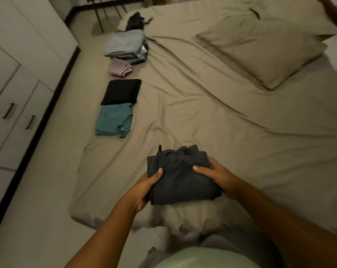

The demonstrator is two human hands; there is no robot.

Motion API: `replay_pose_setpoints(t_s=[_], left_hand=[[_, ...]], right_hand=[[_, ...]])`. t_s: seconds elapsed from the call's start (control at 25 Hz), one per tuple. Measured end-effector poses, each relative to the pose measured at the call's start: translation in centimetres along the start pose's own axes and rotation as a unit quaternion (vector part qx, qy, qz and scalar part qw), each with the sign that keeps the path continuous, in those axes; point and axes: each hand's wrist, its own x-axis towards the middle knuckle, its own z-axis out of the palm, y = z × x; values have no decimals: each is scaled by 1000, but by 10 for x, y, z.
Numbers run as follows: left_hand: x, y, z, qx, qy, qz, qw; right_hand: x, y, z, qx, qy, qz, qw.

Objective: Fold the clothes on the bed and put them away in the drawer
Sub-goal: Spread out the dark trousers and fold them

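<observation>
A left hand (144, 187) and right hand (214, 174) gripped opposite sides of a folded dark grey zipped garment (181, 176) at 6 o'clock on the tan-sheeted bed (202, 113). A folded teal garment (113, 120) and a folded black garment (121, 91) lay at 10 o'clock. Thumbs kept pressed on top would likely hold the folds together on the way to the white drawers (13, 113) at 9 o'clock.

A home bedroom: bed (202, 113), pillow (260, 51), white drawers (13, 113).

There is one camera, worn on the person's head. It looks forward and down over the bed (183, 113), close to its near edge.
</observation>
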Motion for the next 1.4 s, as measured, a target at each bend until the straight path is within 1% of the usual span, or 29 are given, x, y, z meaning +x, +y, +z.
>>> replay_pose_setpoints(t_s=[0.08,0.2,0.36,0.44,0.64,0.8,0.92,1.16,1.32,1.4], left_hand=[[-26,-4,-31,-14,37,30,999],[-56,-13,-79,-28,83,63,994],[-110,-30,-184,-71,131,103,983],[-135,-38,-237,-86,146,116,979],[-180,-57,-325,-115,164,121,972],[-193,-65,-365,-115,162,98,975],[-185,-60,-391,-111,141,80,981],[-150,-18,-441,-67,121,65,988],[-122,22,-482,0,100,45,994],[-105,38,-500,16,86,43,995]], right_hand=[[0,-7,45,-13,-9,-14,1000],[5,0,106,-16,-18,-10,1000],[3,9,224,-41,-51,-10,998],[0,19,280,-35,-66,-8,997],[-14,41,375,-45,-102,12,994],[-21,44,413,-53,-103,50,992],[-11,41,431,-47,-106,67,991],[39,28,466,7,-99,68,993],[82,15,495,41,-91,73,992],[101,12,509,58,-85,74,992]])
